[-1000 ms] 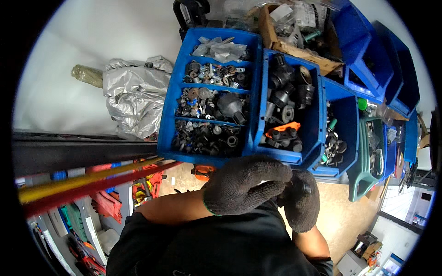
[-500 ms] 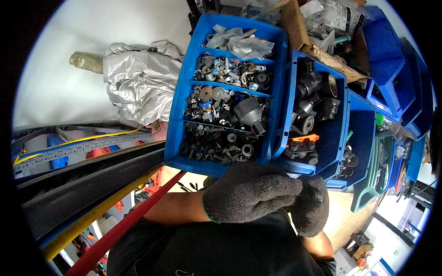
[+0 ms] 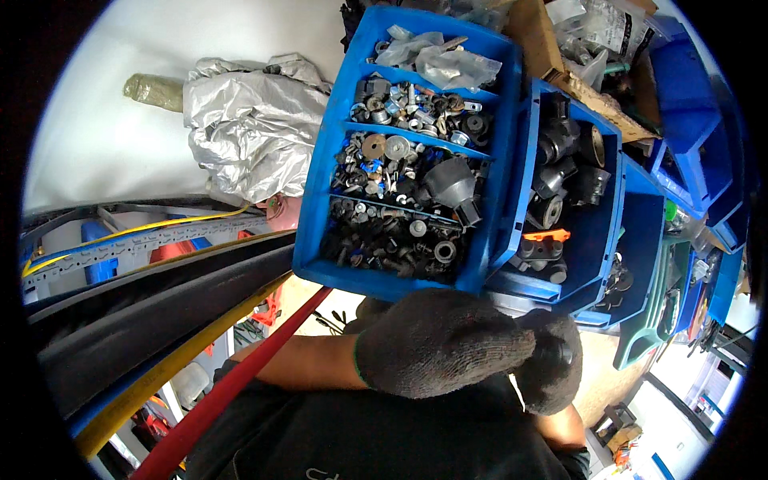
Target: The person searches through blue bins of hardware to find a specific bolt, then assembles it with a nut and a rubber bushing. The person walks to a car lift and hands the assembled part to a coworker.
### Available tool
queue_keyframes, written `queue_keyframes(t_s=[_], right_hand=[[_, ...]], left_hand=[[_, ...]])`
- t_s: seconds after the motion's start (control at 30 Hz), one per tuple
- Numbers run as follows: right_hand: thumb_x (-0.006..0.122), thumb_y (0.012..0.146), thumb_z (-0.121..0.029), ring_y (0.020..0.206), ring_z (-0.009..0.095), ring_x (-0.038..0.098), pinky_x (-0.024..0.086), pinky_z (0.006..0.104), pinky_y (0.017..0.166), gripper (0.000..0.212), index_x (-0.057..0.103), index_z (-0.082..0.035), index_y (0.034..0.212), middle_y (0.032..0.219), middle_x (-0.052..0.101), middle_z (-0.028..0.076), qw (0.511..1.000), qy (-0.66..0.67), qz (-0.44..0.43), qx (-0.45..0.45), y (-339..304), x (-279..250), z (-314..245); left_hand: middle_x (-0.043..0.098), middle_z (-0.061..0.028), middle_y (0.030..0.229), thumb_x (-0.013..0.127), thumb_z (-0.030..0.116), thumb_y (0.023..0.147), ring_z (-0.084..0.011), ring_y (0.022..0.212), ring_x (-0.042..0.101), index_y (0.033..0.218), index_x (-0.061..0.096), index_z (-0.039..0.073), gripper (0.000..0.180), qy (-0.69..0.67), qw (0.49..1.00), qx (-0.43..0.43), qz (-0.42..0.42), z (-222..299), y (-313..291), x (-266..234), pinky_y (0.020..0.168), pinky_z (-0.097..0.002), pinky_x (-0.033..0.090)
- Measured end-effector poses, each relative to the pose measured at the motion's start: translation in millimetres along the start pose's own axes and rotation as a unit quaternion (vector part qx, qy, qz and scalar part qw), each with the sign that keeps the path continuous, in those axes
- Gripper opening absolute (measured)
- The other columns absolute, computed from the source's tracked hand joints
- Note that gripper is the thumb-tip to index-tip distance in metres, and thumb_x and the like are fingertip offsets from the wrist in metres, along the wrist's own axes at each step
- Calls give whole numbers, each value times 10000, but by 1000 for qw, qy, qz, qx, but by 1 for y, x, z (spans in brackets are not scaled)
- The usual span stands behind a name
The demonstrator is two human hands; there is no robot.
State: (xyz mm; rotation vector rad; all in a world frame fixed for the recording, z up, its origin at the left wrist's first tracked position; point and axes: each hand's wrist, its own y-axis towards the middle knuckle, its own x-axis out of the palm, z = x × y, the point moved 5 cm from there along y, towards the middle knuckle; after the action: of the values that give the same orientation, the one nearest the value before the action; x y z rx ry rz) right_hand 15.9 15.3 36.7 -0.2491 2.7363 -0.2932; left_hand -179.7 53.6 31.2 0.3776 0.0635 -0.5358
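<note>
In dark grey knit gloves, my two hands meet in front of my chest, just below the near edge of a blue divided parts tray (image 3: 308,240). My left hand (image 3: 444,344) is closed, its fingers reaching across to the right hand. My right hand (image 3: 552,376) is closed too, around a small black part (image 3: 563,352) that shows only as a dark glossy bit; its kind is hidden. In the tray's compartments lie loose bolts, nuts, washers and dark clips. A black funnel-shaped piece (image 3: 453,184) rests on top of them, and clear plastic bags (image 3: 456,68) lie in the far compartment.
To the right stands a row of blue bins, one holding black fittings (image 3: 552,180) and an orange piece (image 3: 547,235). A green bin (image 3: 638,344) is farther right. A cardboard box (image 3: 536,44) sits behind. At left are a silver sheet (image 3: 248,128) and a slanting red bar (image 3: 240,376).
The tray and bins sit slightly farther right and higher in the picture. My hands stay together, closed, having shifted slightly right and down in the picture.
</note>
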Motion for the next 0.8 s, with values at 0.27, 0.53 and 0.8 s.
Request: queue_keyframes(t_s=[0.27, 0.53, 0.8], right_hand=[[917, 678, -388, 1053, 327, 701, 552, 430, 965, 687, 673, -35, 1215, 1163, 715, 177, 989, 51, -136, 31, -22, 6, 35], [928, 726, -345, 1229, 355, 635, 465, 500, 1092, 747, 630, -42, 1341, 1298, 664, 199, 934, 257, -247, 6, -40, 24, 50], [945, 718, -356, 1163, 402, 670, 514, 514, 1016, 725, 648, -71, 1315, 1279, 692, 186, 940, 98, -296, -140, -36, 22, 42]], left_hand=[[722, -111, 1072, 734, 174, 915, -303, 936, 728, 1313, 684, 133, 404, 104, 992, 74, 9, 18, -13, -8, 807, -453, 598], [719, -139, 1050, 789, 212, 866, -321, 995, 716, 1201, 702, 113, 360, 93, 995, -17, -13, 14, -33, 18, 914, -476, 562], [707, -200, 1202, 787, 220, 865, -365, 1140, 685, 1229, 689, 57, 410, 1, 976, -207, 59, 4, -78, 38, 1005, -505, 521]])
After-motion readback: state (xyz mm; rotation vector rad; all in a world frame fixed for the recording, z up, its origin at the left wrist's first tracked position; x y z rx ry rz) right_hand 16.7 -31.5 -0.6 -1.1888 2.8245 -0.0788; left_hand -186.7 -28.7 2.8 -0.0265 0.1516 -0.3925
